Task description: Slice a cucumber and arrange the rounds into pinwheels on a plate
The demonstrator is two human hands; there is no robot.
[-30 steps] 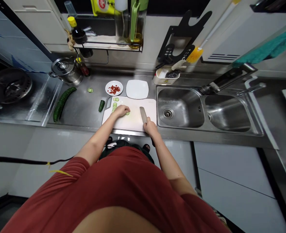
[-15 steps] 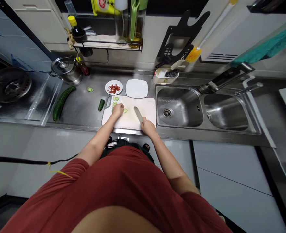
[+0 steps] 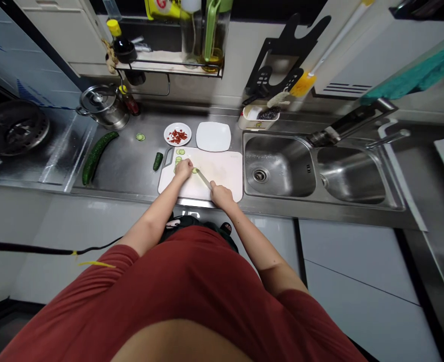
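My right hand (image 3: pixel 222 195) is wrapped around the handle of a kitchen knife (image 3: pixel 204 180). The blade points left, its tip at a cucumber slice (image 3: pixel 195 170) on the white cutting board (image 3: pixel 224 166). Beside that slice rests my left hand (image 3: pixel 184 169), its fingers curled together; whatever they may hold is hidden. More cucumber slices (image 3: pixel 180 152) lie along the board's left side, partly covered by my left hand. A cut cucumber piece (image 3: pixel 158 161) lies just left of the board.
Behind the board stand a plate of chopped red pieces (image 3: pixel 168 134) and a white plate (image 3: pixel 213 137). A whole cucumber (image 3: pixel 95 158), a few slices (image 3: pixel 141 137) and a steel pot (image 3: pixel 103 105) are at left. The double sink (image 3: pixel 282 166) adjoins at right.
My right hand has moved left with the knife, bringing the blade from the middle of the board to the slice beside my left hand. The left hand has stayed nearly in place.
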